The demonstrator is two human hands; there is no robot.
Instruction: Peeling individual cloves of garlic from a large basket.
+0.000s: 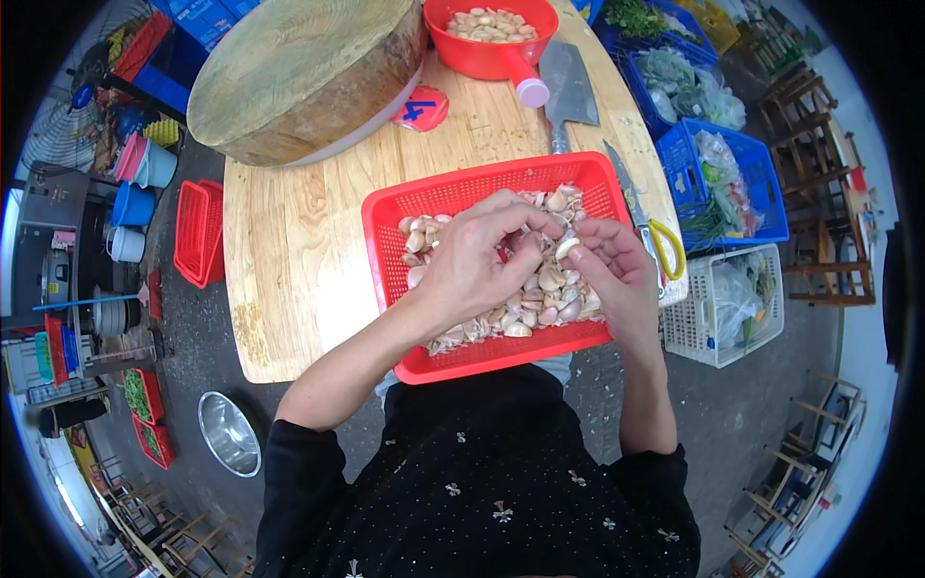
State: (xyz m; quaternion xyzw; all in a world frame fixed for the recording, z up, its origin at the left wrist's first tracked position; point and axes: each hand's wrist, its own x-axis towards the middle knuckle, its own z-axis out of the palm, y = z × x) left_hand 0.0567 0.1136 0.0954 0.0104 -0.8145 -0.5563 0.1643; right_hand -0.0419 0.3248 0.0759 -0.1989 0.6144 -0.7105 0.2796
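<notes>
A red perforated plastic basket [498, 360] sits at the near edge of the wooden table, filled with unpeeled garlic cloves [553, 278] and loose papery skins. Over its right side, my right hand [614, 267] pinches a pale garlic clove [567, 248] between thumb and fingers. My left hand [484, 249] hovers above the middle of the cloves, its fingers curled and its thumb close to the index finger. Something small and red shows within that curl; I cannot tell whether the hand grips it. Cloves beneath both hands are partly hidden.
Beyond the basket are a thick round wooden chopping block [303, 72] and a red handled scoop [491, 54] of peeled cloves. A cleaver [571, 83], a knife [625, 177] and yellow-handled scissors [668, 249] lie right. Crates [730, 180] flank the table; a steel bowl [230, 433] rests on the floor.
</notes>
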